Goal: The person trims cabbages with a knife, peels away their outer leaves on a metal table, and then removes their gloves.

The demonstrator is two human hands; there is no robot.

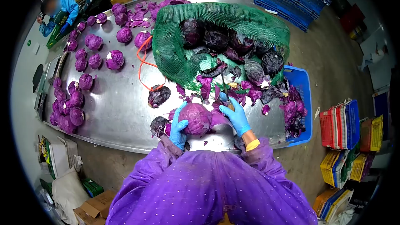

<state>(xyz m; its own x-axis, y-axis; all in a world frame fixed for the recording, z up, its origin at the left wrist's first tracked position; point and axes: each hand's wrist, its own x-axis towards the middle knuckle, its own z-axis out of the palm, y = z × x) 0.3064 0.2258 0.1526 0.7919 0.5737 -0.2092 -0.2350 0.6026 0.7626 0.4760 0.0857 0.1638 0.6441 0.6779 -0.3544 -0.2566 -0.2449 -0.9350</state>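
Observation:
My left hand [178,126], in a blue glove, is wrapped round the left side of a red cabbage [195,119] at the table's near edge. A loose purple leaf [218,119] lies against the cabbage's right side. In my right hand [236,115], also gloved in blue, is a knife [224,84], its dark blade pointing away from me. Just beyond my hands, a green mesh bag [175,64] lies open with several dark-leaved cabbages [216,39] inside. One dark cabbage [158,96] sits outside the bag, left of my hands.
Several trimmed cabbages [114,60] stand across the left of the metal table [125,116]. A blue crate [307,112] full of leaves is at the right end. An orange cord [141,64] trails from the bag. A person in blue [68,6] is at the far left.

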